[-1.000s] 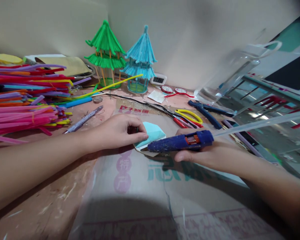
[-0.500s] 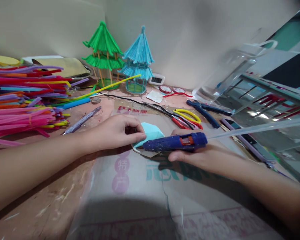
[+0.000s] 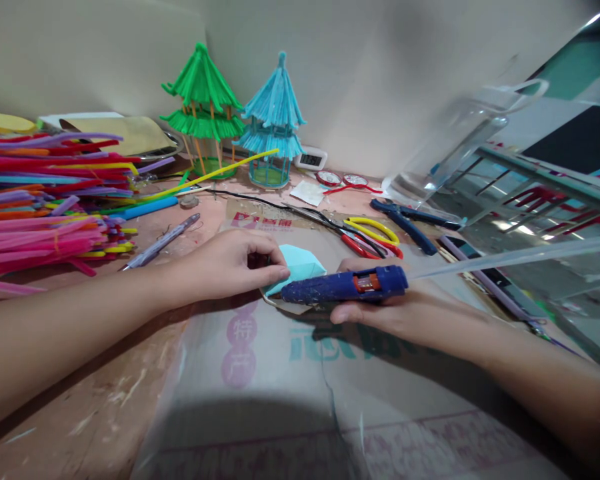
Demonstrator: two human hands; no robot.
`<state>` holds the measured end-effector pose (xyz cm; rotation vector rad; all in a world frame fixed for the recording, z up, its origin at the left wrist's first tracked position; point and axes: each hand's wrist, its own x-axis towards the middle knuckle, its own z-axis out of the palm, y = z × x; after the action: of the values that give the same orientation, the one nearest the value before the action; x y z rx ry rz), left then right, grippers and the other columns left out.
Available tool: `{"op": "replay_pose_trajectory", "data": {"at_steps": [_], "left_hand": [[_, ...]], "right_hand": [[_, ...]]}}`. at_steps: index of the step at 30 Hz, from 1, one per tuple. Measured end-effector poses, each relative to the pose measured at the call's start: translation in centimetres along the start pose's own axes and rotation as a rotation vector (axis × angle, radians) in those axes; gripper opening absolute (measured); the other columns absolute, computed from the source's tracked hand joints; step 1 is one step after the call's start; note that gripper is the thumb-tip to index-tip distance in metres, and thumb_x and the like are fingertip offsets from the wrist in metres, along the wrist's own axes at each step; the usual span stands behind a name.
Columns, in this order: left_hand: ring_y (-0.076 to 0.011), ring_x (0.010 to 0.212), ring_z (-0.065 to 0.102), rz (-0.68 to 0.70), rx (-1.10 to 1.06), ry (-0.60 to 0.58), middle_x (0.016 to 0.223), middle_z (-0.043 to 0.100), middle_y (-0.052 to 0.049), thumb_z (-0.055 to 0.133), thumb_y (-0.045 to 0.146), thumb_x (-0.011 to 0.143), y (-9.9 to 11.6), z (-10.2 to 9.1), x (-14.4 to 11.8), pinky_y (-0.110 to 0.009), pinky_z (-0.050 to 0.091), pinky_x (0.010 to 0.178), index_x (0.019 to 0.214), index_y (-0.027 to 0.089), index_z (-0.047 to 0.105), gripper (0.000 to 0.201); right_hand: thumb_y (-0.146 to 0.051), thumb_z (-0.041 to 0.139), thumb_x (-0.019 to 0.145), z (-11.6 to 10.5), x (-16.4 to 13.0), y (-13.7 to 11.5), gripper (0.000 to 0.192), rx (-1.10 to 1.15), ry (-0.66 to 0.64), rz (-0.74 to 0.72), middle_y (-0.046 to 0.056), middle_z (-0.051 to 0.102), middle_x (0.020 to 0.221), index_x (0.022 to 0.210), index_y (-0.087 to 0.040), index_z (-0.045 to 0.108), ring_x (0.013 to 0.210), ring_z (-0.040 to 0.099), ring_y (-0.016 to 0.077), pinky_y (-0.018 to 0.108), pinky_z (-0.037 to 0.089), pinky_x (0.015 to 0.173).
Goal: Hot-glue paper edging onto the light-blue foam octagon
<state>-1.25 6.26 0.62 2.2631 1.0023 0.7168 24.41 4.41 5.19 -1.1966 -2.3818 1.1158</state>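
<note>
Both hands meet over a cardboard sheet on the table. Left hand lies palm down, its fingertips pinching and pressing the near edge of a light blue paper piece flat against the cardboard. Right hand is closed around a blue glue gun, held sideways with its nozzle touching the paper's lower edge, just beside the left fingertips; a clear glue stick juts out behind the gun, away to the right.

By the look of it, this is the gluing step: a bead going along the paper's edge. The next move would call for a slow, steady squeeze and for keeping the left fingertips off the hot tip.

Beyond the right hand lie scissors and pliers; beyond the left hand sits a heap of coloured pipe cleaners.
</note>
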Motion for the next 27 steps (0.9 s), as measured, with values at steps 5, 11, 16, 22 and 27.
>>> {"op": "replay_pose_trajectory", "data": {"at_steps": [5,11,16,22,27], "left_hand": [[-0.0121,0.074,0.063,-0.006,-0.003,0.000,0.079,0.070,0.002,0.061,0.033,0.089,0.0,0.0,0.0,-0.023,0.046,0.070,0.083,0.019,0.072,0.019],[-0.0122,0.074,0.062,-0.018,-0.006,0.002,0.079,0.069,0.002,0.061,0.034,0.088,0.2,-0.1,-0.1,-0.022,0.045,0.069,0.082,0.019,0.072,0.019],[-0.0124,0.074,0.062,-0.028,0.002,-0.004,0.079,0.069,0.002,0.061,0.034,0.088,0.4,-0.1,-0.1,-0.022,0.045,0.069,0.082,0.019,0.072,0.019],[-0.0120,0.073,0.062,-0.010,0.012,-0.005,0.078,0.069,0.003,0.060,0.033,0.088,0.4,-0.2,0.0,-0.022,0.045,0.070,0.081,0.019,0.070,0.019],[-0.0121,0.072,0.061,-0.017,0.023,-0.020,0.077,0.069,0.002,0.059,0.031,0.088,0.7,-0.3,0.0,-0.022,0.045,0.068,0.079,0.019,0.069,0.018]], "right_hand": [[-0.052,0.074,0.076,0.1,0.1,0.0,0.035,-0.017,-0.010,0.007,-0.001,0.060,0.070,0.082,-0.019,0.063,0.063,0.053,0.0150,0.025,0.043,0.054],[-0.059,0.071,0.076,-0.5,-0.2,0.1,0.041,-0.120,0.009,0.004,0.000,0.062,0.072,0.085,-0.020,0.066,0.065,0.055,0.0168,0.028,0.045,0.058],[-0.068,0.065,0.076,-1.0,-0.4,0.3,0.048,-0.182,0.027,0.042,0.002,0.069,0.077,0.094,-0.024,0.073,0.070,0.062,0.0214,0.032,0.049,0.064],[-0.060,0.067,0.078,-1.3,-0.5,0.1,0.041,-0.215,0.030,0.037,0.003,0.072,0.079,0.094,-0.023,0.075,0.072,0.064,0.0227,0.032,0.050,0.063],[-0.059,0.069,0.077,-1.7,-0.5,-0.1,0.045,-0.216,0.032,0.066,0.003,0.077,0.088,0.101,-0.023,0.077,0.078,0.068,0.0243,0.032,0.053,0.068]]}}
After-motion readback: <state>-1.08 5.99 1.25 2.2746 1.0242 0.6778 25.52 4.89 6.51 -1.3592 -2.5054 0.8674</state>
